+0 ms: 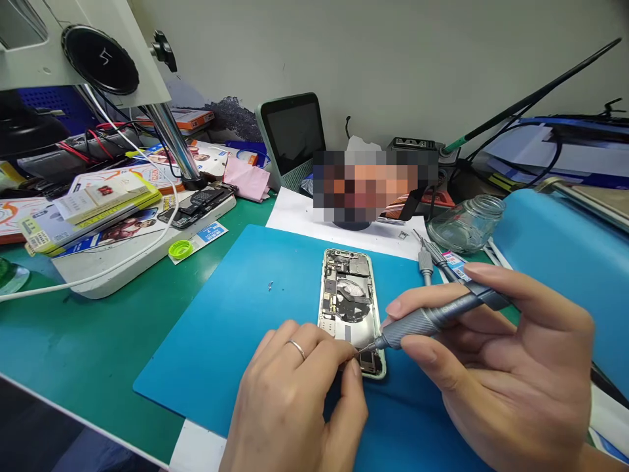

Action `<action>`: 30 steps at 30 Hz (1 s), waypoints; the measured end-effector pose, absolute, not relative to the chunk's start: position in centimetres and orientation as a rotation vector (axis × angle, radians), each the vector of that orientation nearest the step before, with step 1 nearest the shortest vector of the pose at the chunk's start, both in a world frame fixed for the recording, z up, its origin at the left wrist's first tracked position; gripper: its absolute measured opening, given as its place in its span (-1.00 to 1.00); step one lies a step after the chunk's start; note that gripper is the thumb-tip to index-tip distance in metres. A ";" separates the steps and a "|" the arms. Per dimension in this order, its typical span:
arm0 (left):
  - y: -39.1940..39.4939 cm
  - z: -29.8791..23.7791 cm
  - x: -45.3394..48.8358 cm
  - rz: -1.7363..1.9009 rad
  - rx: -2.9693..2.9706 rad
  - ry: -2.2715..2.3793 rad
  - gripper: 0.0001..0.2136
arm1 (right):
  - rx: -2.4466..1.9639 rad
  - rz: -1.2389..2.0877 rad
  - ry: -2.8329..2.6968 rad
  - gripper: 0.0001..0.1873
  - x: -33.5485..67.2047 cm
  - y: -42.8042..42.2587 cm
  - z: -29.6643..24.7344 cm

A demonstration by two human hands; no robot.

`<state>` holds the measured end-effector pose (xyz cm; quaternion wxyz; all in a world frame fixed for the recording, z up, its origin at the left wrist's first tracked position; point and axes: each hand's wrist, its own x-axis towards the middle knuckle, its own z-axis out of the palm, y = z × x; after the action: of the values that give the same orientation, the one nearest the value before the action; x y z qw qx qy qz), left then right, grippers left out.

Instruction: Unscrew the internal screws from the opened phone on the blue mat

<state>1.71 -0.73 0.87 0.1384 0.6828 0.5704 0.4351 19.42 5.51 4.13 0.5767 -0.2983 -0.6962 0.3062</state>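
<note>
An opened phone (pixel 350 298) with its insides showing lies on a blue mat (pixel 236 328). My right hand (pixel 501 367) is closed around a grey screwdriver (pixel 432 318); its tip touches the phone's near end. My left hand (pixel 295 400), a ring on one finger, rests at the phone's near end with thumb and finger pinched by the tip; what they pinch is too small to tell.
A tiny screw (pixel 270 285) lies on the mat to the left. A microscope stand (pixel 142 242) with boxes is at left, a glass jar (pixel 466 224) and spare screwdrivers (pixel 425 261) at right, a small screen (pixel 293 139) behind.
</note>
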 end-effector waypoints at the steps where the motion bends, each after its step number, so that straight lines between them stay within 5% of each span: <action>1: -0.7 0.8 1.7 1.265 1.977 1.651 -0.82 | -0.690 0.720 -1.629 -0.31 19.4 5.5 4.1; 30: -0.4 -0.5 1.6 1.319 2.102 1.627 -0.82 | -0.671 0.756 -1.655 -0.40 19.5 5.2 3.4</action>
<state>1.60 -0.36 -0.46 0.0868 0.7058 0.5460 0.4429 19.48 5.22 3.44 0.5657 -0.2853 -0.7037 0.3216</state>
